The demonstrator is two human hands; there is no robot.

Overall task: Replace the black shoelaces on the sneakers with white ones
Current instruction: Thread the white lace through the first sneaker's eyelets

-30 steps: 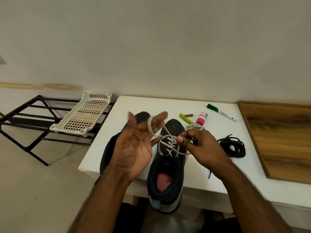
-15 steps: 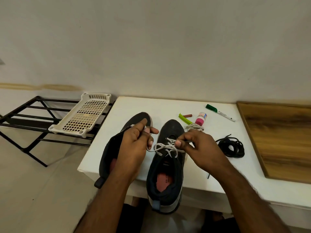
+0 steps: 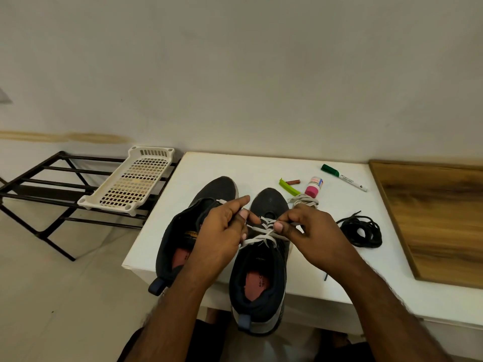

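Note:
Two black sneakers stand on the white table [image 3: 198, 165], toes pointing away. The right sneaker [image 3: 261, 273] has a white lace [image 3: 261, 231] crossed over its upper eyelets. My left hand [image 3: 222, 231] pinches the lace's left end, and my right hand [image 3: 311, 231] pinches its right end, both just above the shoe's tongue. The left sneaker [image 3: 183, 231] lies partly under my left hand; its lacing is hidden. A second white lace [image 3: 304, 199] is bundled behind my right hand. The removed black laces [image 3: 362, 231] are piled to the right.
Behind the shoes lie a green clip [image 3: 287, 186], a small red battery [image 3: 293, 182], a pink-capped bottle [image 3: 313, 186] and a green marker [image 3: 343, 177]. A wooden board [image 3: 439, 218] covers the table's right. A white plastic tray [image 3: 133, 181] sits on a black metal rack [image 3: 47, 184] at left.
My left hand came down from a raised, spread pose with the lace looped on its fingers and now pinches the lace close to the eyelets. The right hand stayed nearly still.

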